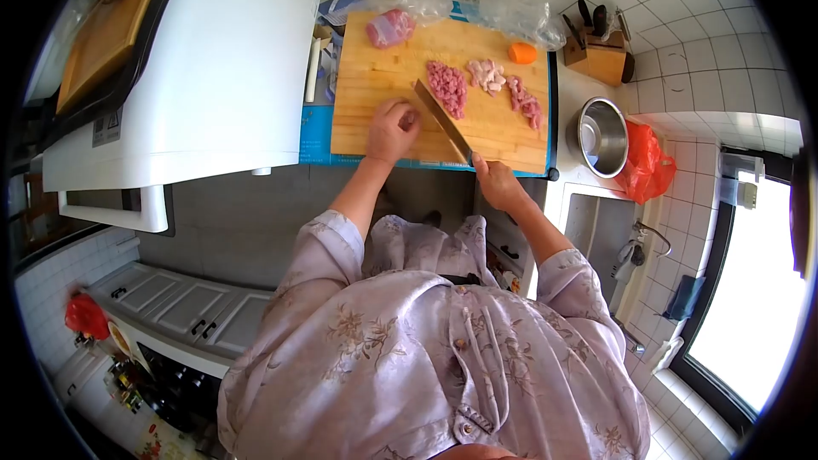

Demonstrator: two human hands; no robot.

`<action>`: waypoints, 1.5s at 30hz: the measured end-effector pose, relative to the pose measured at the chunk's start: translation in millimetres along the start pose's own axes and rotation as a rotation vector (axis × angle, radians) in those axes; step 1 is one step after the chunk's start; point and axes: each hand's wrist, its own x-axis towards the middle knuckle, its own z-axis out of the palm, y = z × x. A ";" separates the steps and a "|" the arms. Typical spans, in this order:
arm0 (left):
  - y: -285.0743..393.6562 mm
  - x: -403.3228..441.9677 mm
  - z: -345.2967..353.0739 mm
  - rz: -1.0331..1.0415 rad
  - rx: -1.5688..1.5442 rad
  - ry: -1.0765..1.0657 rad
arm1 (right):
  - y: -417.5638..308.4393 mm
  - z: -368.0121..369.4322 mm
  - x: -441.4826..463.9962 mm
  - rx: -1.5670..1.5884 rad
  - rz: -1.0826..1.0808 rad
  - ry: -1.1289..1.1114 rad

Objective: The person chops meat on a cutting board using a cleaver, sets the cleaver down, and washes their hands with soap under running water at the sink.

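A wooden cutting board (366,77) lies on the counter. My right hand (498,183) is closed round the handle of a knife (443,122), whose blade slants up and left over the board. Left of the blade, my left hand (392,130) rests on the board with its fingers curled round a small piece of meat (407,120). Right of the blade is a pile of diced red meat (447,89). Farther right are pale pieces (486,76) and more diced meat (524,102). A larger pink piece of meat (391,28) and an orange carrot piece (522,53) lie near the far edge.
A knife block (596,58) stands at the back right. Nearer are a steel bowl (601,138), a red plastic bag (645,163) and a sink (590,226). Clear plastic bags (520,15) lie behind the board. A white appliance (204,68) stands on the left.
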 end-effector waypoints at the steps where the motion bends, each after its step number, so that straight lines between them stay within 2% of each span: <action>1: 8.0 0.2 -3.0 -0.071 -0.089 0.058 | -2.5 -2.9 -1.6 0.039 0.032 -0.011; 3: 10.7 1.4 -4.5 -0.137 -0.178 0.113 | -5.6 -5.2 -3.2 0.082 0.063 -0.018; 5: -0.4 -1.7 -4.9 -0.034 -0.048 0.100 | -9.6 -2.2 -4.9 0.113 -0.013 0.016; 9: -4.4 -1.7 -2.9 -0.069 -0.043 0.048 | -14.3 -1.5 -7.6 0.108 -0.051 0.016; 11: -1.4 -0.4 -4.2 -0.016 -0.009 0.062 | -6.8 3.7 -4.4 0.065 -0.096 0.040; 21: -12.4 -3.3 1.3 -0.058 0.029 -0.007 | -21.9 -1.6 -4.2 0.004 -0.072 0.014; 24: -13.6 -2.0 1.9 0.005 0.051 0.011 | -19.8 6.9 19.3 -0.055 -0.054 -0.017; 26: -10.3 -1.8 2.7 -0.034 0.041 -0.003 | -27.4 14.4 52.0 -0.366 -0.455 -0.039; 27: -10.3 -2.8 2.8 -0.034 0.043 -0.004 | -41.3 10.9 61.3 -0.364 -0.457 -0.040; 29: -12.3 -3.0 1.1 -0.061 0.003 -0.035 | -73.8 -3.0 69.5 -0.371 -0.362 -0.146; 32: -11.0 -3.2 1.4 -0.030 0.066 -0.019 | -29.7 17.3 59.8 -0.299 -0.439 -0.032; 34: -11.2 -3.5 3.8 -0.052 0.029 -0.003 | -25.7 3.5 26.9 -0.052 -0.023 -0.066; 39: 1.9 0.2 -4.4 -0.015 -0.014 0.078 | -3.5 -5.9 0.4 0.016 0.015 -0.050; 41: 9.1 -2.2 -8.2 -0.137 -0.128 0.117 | -10.7 -9.1 -4.6 0.034 0.037 -0.042; 45: -2.3 -4.2 -6.1 -0.041 -0.037 0.099 | -17.5 -5.2 -5.7 0.055 0.002 -0.050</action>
